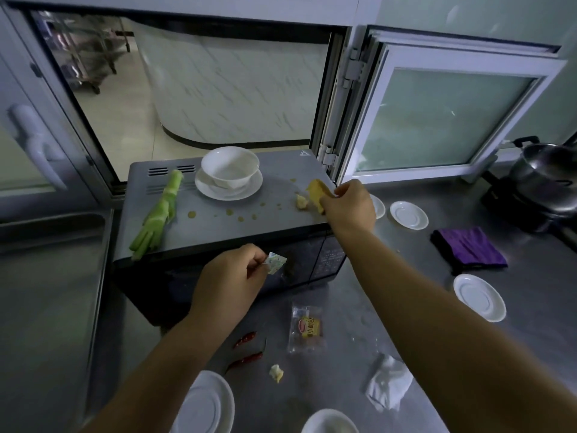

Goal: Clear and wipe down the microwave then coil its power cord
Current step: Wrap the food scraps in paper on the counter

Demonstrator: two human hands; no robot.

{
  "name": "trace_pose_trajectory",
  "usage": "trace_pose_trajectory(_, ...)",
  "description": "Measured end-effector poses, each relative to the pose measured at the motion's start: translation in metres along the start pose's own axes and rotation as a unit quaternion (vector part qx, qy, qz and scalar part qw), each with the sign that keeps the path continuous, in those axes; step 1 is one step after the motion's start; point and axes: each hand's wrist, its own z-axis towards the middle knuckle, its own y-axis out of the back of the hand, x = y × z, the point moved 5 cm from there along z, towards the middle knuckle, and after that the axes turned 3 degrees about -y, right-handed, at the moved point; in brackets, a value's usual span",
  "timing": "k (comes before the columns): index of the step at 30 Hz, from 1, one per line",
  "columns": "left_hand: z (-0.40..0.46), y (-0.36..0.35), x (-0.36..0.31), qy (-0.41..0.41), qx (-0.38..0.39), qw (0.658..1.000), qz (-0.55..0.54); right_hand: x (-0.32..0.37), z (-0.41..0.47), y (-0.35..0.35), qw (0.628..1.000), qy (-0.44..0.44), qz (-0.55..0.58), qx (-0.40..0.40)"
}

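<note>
- The clearing step is in hand: the microwave [218,220] stands on the steel counter [406,307] at the far left, below an open window, with its top still cluttered.
- The right hand [348,206] reaches to the right edge of the top and grips a yellow food scrap [317,190]; a smaller pale crumb [301,201] lies just beside it.
- The left hand [229,276] hovers in front of the door and pinches a small sachet [275,262] between thumb and fingertips.
- Still on top: a white bowl [230,165] sitting in a saucer [229,185], a green stalk [159,214] and brown sauce spots [229,212].
- The microwave's long axis runs left to right; its dark door and control panel face the near side. The stalk lies far to near along the left part of the top.
- Next, as I judge it, the scrap and sachet need setting aside, then bowl, saucer and stalk lifting off before wiping; the purple cloth [468,246] at the right looks suited for that.
- The power cord is not visible.
</note>
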Motion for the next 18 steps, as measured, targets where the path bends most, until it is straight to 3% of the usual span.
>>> trace_pose_trajectory(4,-0.017,-0.031,0.002,-0.001,0.047,0.999,0.018,-0.020,-0.009,0.028,0.994,-0.007,0.104,-0.024)
trace_pose_trajectory(8,-0.039,-0.087,0.025,0.117,0.133,0.984,0.021,-0.061,-0.034,0.048,0.984,0.000,0.176,-0.011)
trace_pose_trajectory(13,-0.058,-0.160,0.046,0.187,0.224,0.955,0.058,-0.132,-0.068,0.049,0.987,0.002,0.154,0.042)
trace_pose_trajectory(18,-0.066,-0.205,0.057,0.240,0.219,0.945,0.040,-0.196,-0.076,0.016,0.983,-0.061,0.112,0.135)
